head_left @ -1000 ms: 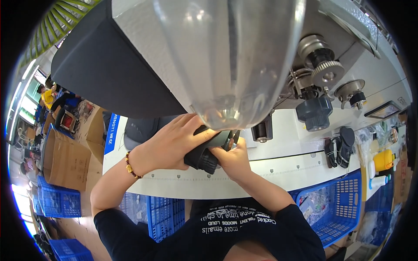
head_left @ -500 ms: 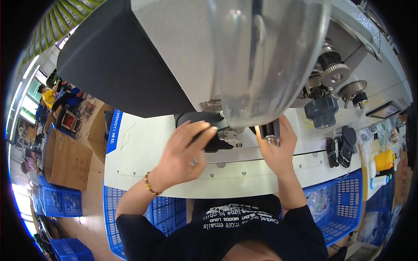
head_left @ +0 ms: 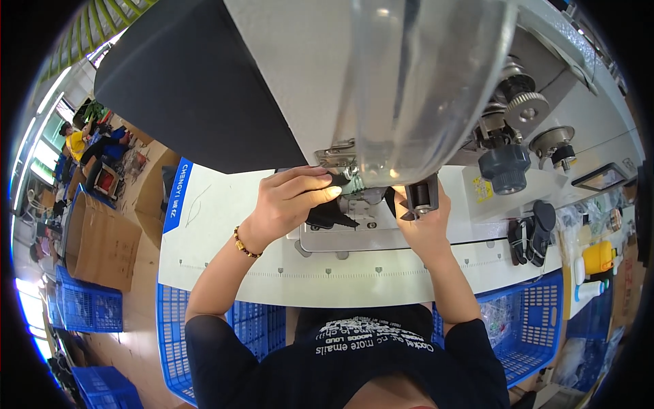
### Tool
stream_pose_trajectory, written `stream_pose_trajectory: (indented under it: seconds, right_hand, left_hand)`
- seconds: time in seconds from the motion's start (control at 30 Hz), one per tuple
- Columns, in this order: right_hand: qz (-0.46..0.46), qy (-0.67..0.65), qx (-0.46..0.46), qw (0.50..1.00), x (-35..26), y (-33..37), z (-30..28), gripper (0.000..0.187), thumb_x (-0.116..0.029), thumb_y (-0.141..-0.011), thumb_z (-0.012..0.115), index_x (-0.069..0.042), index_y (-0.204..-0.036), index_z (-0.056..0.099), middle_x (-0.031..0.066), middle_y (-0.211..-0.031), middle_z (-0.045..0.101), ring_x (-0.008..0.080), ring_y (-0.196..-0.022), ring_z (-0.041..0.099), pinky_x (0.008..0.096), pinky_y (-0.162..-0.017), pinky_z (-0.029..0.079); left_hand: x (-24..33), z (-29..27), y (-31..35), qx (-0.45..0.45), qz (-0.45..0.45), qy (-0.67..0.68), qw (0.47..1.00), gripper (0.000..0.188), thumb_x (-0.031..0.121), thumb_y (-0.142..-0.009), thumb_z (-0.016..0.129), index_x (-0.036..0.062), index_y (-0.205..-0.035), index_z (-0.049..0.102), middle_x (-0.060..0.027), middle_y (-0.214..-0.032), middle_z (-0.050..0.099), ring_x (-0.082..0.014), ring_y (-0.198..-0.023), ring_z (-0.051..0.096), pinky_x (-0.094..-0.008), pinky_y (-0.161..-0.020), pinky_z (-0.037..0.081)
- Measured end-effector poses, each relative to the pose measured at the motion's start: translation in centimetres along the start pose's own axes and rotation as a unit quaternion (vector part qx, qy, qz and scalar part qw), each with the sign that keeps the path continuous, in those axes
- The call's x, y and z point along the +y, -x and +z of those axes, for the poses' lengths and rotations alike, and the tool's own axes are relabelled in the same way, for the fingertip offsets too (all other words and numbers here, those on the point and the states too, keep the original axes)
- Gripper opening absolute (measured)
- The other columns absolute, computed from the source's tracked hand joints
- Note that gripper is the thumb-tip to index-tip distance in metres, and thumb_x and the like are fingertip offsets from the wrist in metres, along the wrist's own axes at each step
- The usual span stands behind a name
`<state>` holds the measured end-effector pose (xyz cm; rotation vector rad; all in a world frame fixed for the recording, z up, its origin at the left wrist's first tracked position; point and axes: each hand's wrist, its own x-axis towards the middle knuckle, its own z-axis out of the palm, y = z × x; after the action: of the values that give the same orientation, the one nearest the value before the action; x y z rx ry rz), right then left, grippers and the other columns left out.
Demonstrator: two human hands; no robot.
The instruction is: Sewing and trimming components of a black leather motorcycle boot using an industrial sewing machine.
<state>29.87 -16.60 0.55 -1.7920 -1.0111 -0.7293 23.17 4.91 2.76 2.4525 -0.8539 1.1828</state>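
A black piece of material (head_left: 330,215) with a jagged edge lies by the needle area of a sewing machine (head_left: 293,61). My left hand (head_left: 283,204) presses its far edge, with thumb and fingers drawn together. On the other side, my right hand (head_left: 426,228) curls around a dark metal bracket with a small roller (head_left: 422,198). Something black shows beside its thumb; its fingertips are partly hidden by the bracket, so I cannot make out what they hold. A clear plastic guard (head_left: 429,88) hangs over the middle and partly covers the machine parts behind it.
The white table (head_left: 211,252) carries a printed scale along its near edge. Tension dials (head_left: 504,170) and a black strapped object (head_left: 531,235) are at the right. Blue baskets (head_left: 538,320) stand below on both sides. A yellow bottle (head_left: 599,257) is far right; a cardboard box (head_left: 102,242) is left.
My left hand has moved slightly away from me and settled its fingers on the black material. My right hand stays by the bracket, shifted a little. The view has tilted slightly.
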Motion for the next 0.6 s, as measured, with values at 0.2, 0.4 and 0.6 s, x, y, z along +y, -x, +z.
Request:
stream_pose_trajectory:
  seconds: [0.2, 0.4, 0.6]
  right_hand:
    - [0.052, -0.054, -0.015, 0.997, 2.0, -0.2, 0.4, 0.024, 0.006, -0.055, 0.058, -0.001, -0.078, 0.054, 0.0091, -0.074, 0.051, 0.0196, -0.057, 0.049, 0.0271, -0.05, 0.037]
    - [0.014, -0.057, -0.009, 0.998, 3.4, -0.2, 0.5, 0.022, 0.006, -0.046, 0.058, -0.001, -0.063, 0.046, 0.0064, -0.064, 0.038, 0.018, -0.05, 0.04, 0.029, -0.043, 0.03]
    - [0.004, -0.059, -0.008, 0.998, 3.1, -1.2, 0.4, 0.019, 0.004, -0.05, 0.06, -0.002, -0.064, 0.048, 0.0062, -0.064, 0.041, 0.0181, -0.053, 0.043, 0.0292, -0.044, 0.031]
  left_hand:
    - [2.1, -0.5, -0.6, -0.026, -0.003, -0.067, 0.997, 0.022, 0.002, -0.061, 0.058, 0.006, -0.082, 0.064, -0.0046, -0.082, 0.06, -0.0201, -0.081, 0.061, -0.0294, -0.072, 0.054]
    - [2.3, -0.3, -0.7, -0.004, 0.007, -0.068, 0.998, 0.026, -0.002, -0.056, 0.06, 0.0025, -0.081, 0.063, -0.0082, -0.084, 0.062, -0.0217, -0.08, 0.062, -0.0277, -0.062, 0.053]
    - [2.7, -1.3, -1.4, -0.075, 0.027, -0.111, 0.991, 0.022, 0.007, -0.063, 0.057, 0.0038, -0.085, 0.061, -0.0073, -0.087, 0.06, -0.0208, -0.087, 0.06, -0.0308, -0.077, 0.051]
